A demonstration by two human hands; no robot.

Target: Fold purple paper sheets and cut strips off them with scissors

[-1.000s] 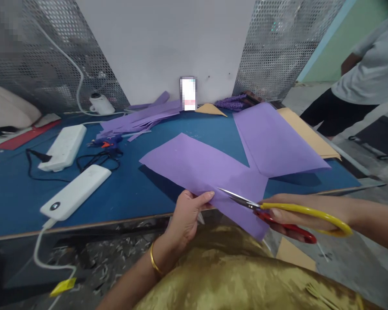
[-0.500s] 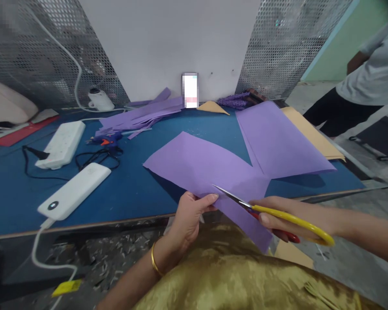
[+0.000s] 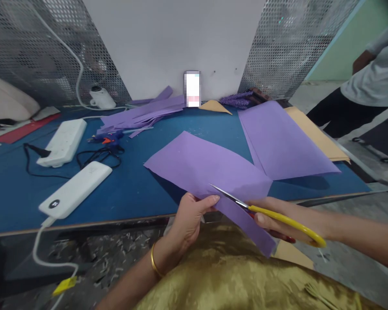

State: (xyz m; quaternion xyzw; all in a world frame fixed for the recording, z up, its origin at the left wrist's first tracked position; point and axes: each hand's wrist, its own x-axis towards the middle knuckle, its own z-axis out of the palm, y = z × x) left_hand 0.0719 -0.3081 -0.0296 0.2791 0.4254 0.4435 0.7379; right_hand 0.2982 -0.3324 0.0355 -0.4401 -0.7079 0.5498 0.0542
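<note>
A sheet of purple paper [image 3: 200, 159] lies partly on the blue table and juts over its front edge. My left hand [image 3: 194, 215] pinches the near edge of the sheet, thumb on top. In my right hand [image 3: 274, 215] is a pair of scissors [image 3: 283, 217] with yellow and red handles, its blades on the sheet and pointing left past my left thumb. Right of the left thumb, a partly cut strip [image 3: 248, 230] hangs down below the blades. The fingers under the paper are hidden.
More purple sheets [image 3: 281, 146] rest on tan paper [image 3: 317, 133] at the right. Purple strips [image 3: 142, 114], a blue glue gun [image 3: 108, 138], a power strip [image 3: 63, 142] and a white power bank [image 3: 74, 189] occupy the left. A lit phone [image 3: 193, 88] leans at the back. A person [image 3: 365, 86] stands at right.
The scissors and my right hand have shifted slightly left along the sheet, deepening the cut. The hanging strip has swung a little lower. My left hand keeps its pinch.
</note>
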